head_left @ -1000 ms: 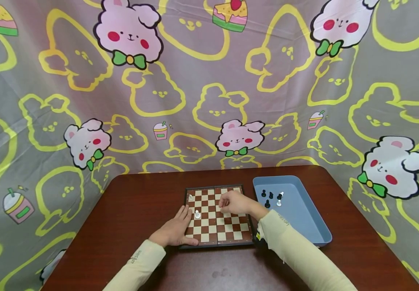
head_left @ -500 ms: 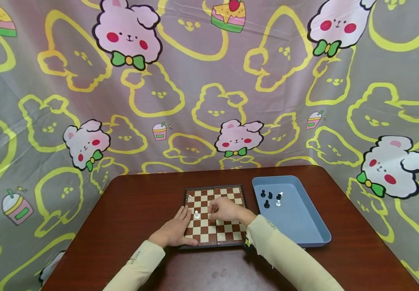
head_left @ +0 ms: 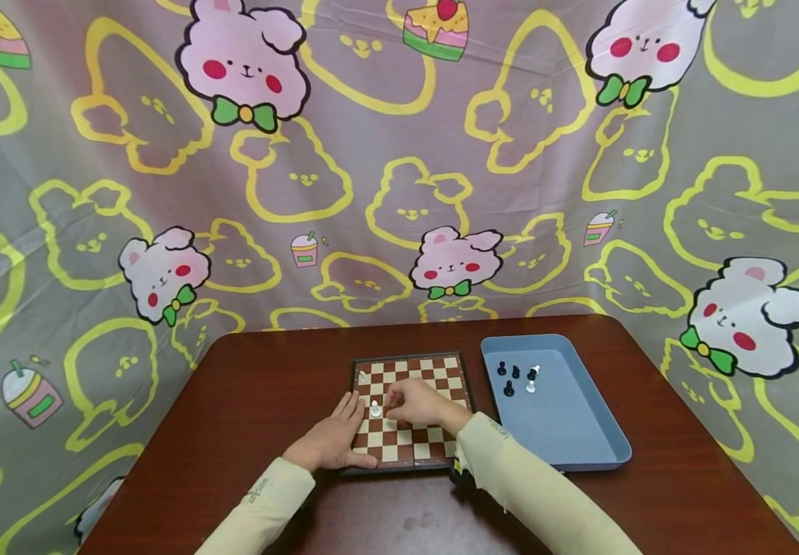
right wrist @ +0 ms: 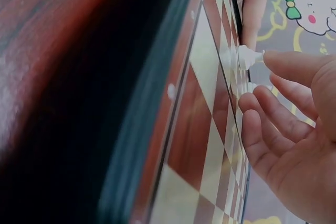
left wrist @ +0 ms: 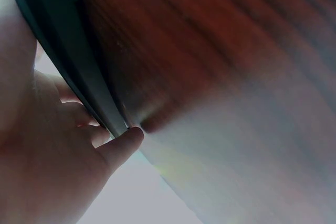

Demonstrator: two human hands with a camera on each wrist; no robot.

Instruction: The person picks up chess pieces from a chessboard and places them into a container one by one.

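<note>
A brown-and-cream chessboard [head_left: 399,455] with a dark rim lies on the table. A white chess piece [head_left: 375,411] stands near its left side, and another white piece [head_left: 363,378] stands farther back by the left edge. My left hand [head_left: 333,438] rests along the board's left edge, fingers straight, the thumb at the front left corner. My right hand [head_left: 418,402] is low over the board's middle, just right of the nearer white piece. In the right wrist view its fingers [right wrist: 257,140] are loosely bent, one fingertip right at the white piece [right wrist: 247,57].
A blue tray [head_left: 565,416] stands right of the board. Several black chess pieces [head_left: 508,388] and a white piece [head_left: 531,386] are in its far left part. The reddish-brown table [head_left: 267,370] ends at a patterned curtain [head_left: 344,239] behind.
My right hand has moved left across the board, from its right half to beside the nearer white piece. The left hand has stayed at the board's edge.
</note>
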